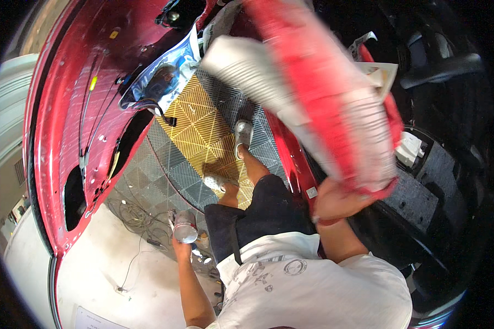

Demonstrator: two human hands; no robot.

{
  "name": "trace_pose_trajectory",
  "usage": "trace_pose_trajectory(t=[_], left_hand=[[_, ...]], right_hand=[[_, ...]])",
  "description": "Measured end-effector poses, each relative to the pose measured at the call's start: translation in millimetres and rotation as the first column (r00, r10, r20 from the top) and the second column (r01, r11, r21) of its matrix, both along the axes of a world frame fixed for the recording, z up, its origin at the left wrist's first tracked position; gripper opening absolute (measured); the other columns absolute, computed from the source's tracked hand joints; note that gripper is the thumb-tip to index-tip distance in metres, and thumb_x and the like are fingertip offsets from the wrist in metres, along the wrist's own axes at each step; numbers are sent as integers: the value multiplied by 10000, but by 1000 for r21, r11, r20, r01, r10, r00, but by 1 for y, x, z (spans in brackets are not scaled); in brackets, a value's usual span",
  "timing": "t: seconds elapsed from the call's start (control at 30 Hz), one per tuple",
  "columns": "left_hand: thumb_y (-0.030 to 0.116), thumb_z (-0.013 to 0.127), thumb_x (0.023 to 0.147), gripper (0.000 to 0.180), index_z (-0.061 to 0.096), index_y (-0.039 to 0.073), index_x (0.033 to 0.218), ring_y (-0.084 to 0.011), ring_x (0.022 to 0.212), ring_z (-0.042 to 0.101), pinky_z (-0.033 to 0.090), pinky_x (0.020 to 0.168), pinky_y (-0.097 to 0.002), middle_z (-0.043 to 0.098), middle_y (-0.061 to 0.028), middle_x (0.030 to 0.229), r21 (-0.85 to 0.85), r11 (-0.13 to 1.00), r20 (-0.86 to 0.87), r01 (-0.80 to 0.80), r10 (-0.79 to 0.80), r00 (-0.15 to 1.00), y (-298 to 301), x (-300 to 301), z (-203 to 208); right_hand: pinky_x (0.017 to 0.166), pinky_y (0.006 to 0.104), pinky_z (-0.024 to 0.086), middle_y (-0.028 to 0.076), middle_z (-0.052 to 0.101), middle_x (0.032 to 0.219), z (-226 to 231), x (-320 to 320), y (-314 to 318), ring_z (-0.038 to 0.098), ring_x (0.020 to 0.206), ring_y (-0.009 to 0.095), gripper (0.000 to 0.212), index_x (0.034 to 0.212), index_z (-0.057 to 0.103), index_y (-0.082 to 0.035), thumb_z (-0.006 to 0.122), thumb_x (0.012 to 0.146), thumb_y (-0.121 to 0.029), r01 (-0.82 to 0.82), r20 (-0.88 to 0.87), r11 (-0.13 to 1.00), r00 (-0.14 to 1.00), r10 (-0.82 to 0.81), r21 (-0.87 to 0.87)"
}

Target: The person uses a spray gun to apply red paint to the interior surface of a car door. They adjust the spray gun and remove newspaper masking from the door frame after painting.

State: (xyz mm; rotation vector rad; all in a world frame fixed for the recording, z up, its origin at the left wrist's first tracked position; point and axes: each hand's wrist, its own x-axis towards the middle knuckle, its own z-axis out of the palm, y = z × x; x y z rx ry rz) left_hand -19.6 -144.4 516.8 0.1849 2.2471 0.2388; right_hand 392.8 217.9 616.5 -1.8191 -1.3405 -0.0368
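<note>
My right hand (339, 202) is closed on the near end of a long red and cream ribbed padded piece (326, 104), which looks like upholstery. It rises past the car's door sill and is smeared by motion; part of my fingers is hidden behind it. Held low at my left side, away from the car, is a silver metal can-shaped container (186, 228) with its round base toward me. My left hand (182, 249) is closed around it, though its far end, with some small fitting, is hard to make out.
A bare red car door (66, 159) stands swung out on the left, with cables and a clear plastic bag (167, 82) on it. On the right is the dark car interior (439, 164). Loose cords (134, 216) lie on the floor behind my left hand; yellow and grey tiles (203, 131) are underfoot.
</note>
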Motion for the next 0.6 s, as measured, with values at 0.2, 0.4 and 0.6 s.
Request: trace_pose_trajectory(t=[0.2,0.4,0.6], left_hand=[[288,781,959,608,606,35,1482,-277,1268,674,510,1075,-392,700,-148,1404,38,988,121,-147,141,983,-47,-2,8],[257,744,994,505,646,36,1437,-256,1234,672,510,1046,-369,724,-138,1347,120,954,103,-275,264,959,-204,-18,-8],[116,670,980,499,609,31,1468,-244,1148,661,521,967,-371,686,-144,1346,45,880,-16,-473,474,881,-367,-23,-2]], right_hand=[[949,519,543,194,607,1359,-51,-133,-120,654,1162,387,467,1269,578,-107,790,855,-150,-754,-378,641,557,740,143],[1006,525,529,217,595,1345,-109,-257,-229,636,1193,440,476,1303,575,-84,759,873,7,-907,-455,421,371,810,10],[1178,475,454,215,569,1462,-124,-469,-398,614,1285,400,614,1532,504,-70,646,936,-98,-875,-792,228,484,372,-427]])
